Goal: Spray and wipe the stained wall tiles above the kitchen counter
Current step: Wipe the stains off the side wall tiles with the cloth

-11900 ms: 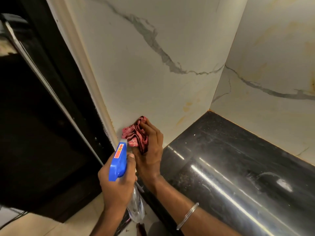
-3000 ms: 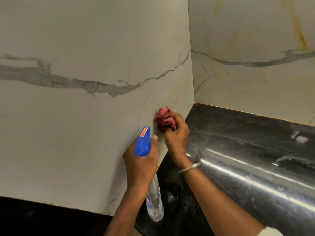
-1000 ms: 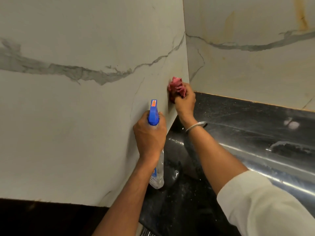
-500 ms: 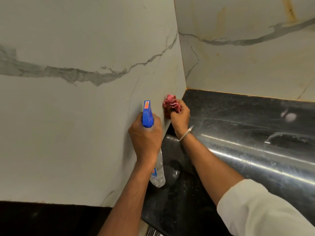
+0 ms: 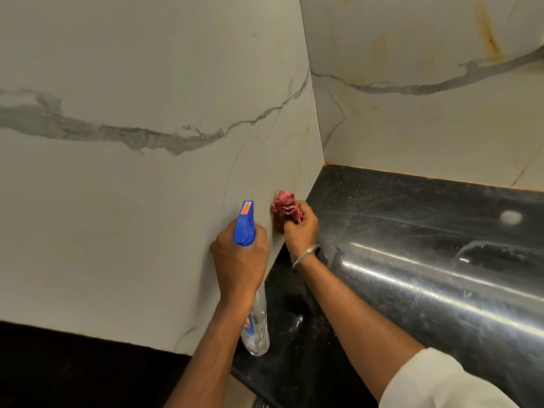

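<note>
Your right hand grips a crumpled red cloth, pressed against the white marble-veined wall tile just above the black polished table. Your left hand, beside it, grips a clear blue-topped spray bottle.

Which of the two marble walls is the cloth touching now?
The left wall: the right hand presses the red cloth on it. The back wall, with orange streaks, is untouched.

Red cloth in right hand, seemingly against wall tile; spray bottle in left hand
</note>
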